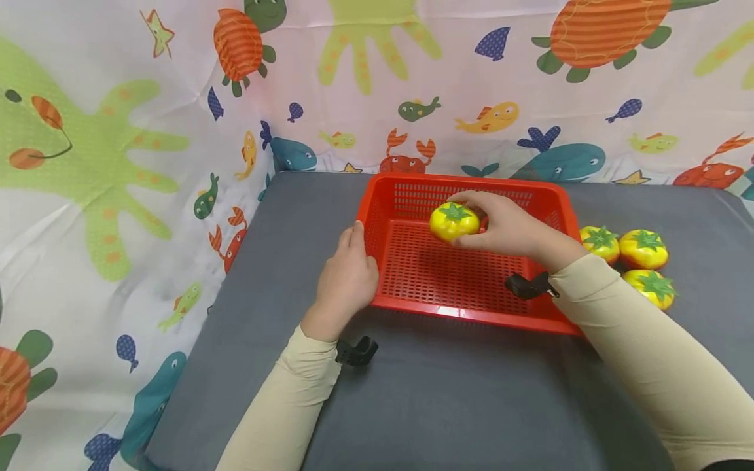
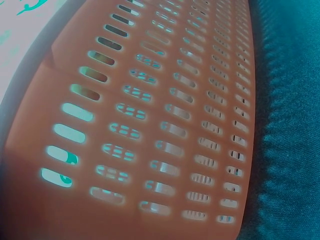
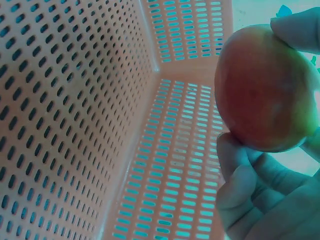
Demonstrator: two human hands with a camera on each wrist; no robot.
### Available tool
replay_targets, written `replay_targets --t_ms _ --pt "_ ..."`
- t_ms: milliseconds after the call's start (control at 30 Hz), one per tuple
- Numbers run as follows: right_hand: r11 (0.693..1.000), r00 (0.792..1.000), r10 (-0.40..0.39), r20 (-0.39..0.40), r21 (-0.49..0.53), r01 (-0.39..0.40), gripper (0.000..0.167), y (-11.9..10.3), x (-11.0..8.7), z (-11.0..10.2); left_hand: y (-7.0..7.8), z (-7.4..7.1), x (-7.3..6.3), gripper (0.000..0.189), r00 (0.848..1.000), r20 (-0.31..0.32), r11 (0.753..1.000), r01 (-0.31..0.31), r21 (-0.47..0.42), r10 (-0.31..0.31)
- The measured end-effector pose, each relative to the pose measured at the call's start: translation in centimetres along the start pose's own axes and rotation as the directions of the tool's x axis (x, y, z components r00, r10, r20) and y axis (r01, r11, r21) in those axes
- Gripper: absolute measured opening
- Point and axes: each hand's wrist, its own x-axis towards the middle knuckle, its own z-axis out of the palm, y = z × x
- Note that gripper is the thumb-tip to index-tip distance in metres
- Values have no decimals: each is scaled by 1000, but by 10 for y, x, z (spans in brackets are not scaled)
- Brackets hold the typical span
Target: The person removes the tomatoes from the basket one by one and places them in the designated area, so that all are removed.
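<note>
A yellow tomato [image 1: 453, 222] with a green star-shaped top is held in my right hand [image 1: 501, 226] above the inside of the red plastic basket [image 1: 448, 313]. The thumb and fingers pinch its sides. In the right wrist view the tomato [image 3: 267, 90] shows its smooth reddish underside, with fingers [image 3: 237, 155] against it and the basket's perforated floor and walls beyond. My left hand [image 1: 347, 275] grips the basket's left rim, its fingertips by the upper left side. The left wrist view shows the slotted basket wall [image 2: 115, 150] up close; the left fingers are out of that view.
Three more yellow tomatoes [image 1: 644, 249] lie grouped on the grey table [image 1: 459, 392], just right of the basket. A curtain [image 1: 377, 118] printed with sea animals borders the table at the back and left. Black wrist straps [image 1: 356, 352] sit on both wrists.
</note>
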Motion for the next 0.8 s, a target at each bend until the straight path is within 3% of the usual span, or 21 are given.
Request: replay_targets --t_ms 500,800 --pt "998 997 46 -68 -48 -49 73 5 -53 -25 -5 -3 -4 70 1000 9 1000 -6 -20 6" --pt "987 983 126 -133 -83 -137 71 25 -99 -41 0 -3 -2 69 1000 15 1000 -15 -17 16"
